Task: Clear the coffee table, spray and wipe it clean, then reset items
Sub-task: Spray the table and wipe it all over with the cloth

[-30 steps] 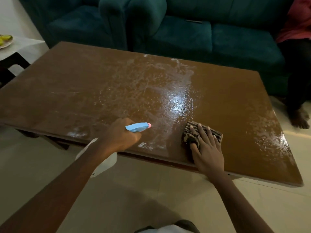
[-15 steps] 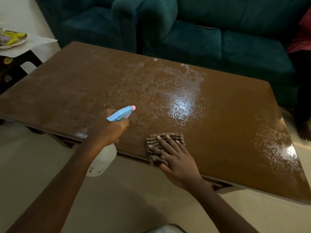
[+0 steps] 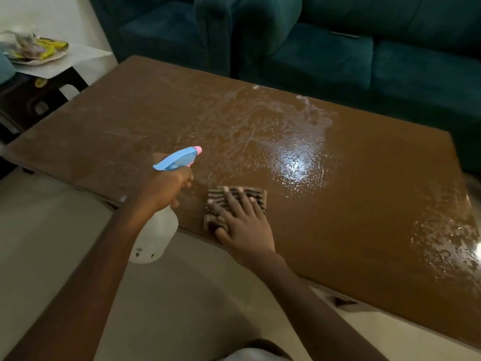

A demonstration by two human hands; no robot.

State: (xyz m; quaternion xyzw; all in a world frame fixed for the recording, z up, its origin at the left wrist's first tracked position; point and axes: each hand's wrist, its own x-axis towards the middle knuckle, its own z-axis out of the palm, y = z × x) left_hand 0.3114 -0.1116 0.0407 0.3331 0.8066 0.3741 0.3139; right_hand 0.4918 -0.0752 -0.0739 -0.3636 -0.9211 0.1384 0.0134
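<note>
The brown coffee table fills the middle of the head view, wet and foamy across its centre and at its right end. My left hand grips a white spray bottle with a blue and pink trigger head, held at the table's near edge and pointing over the top. My right hand presses flat, fingers spread, on a folded striped cloth lying on the table near the front edge.
A teal sofa runs along the far side of the table. A small side table at the far left carries a plate with yellow items. Pale floor tiles lie in front.
My right hand has slid the cloth leftward along the front edge, closer to the spray bottle. My left hand has raised the bottle slightly. The view has shifted left.
</note>
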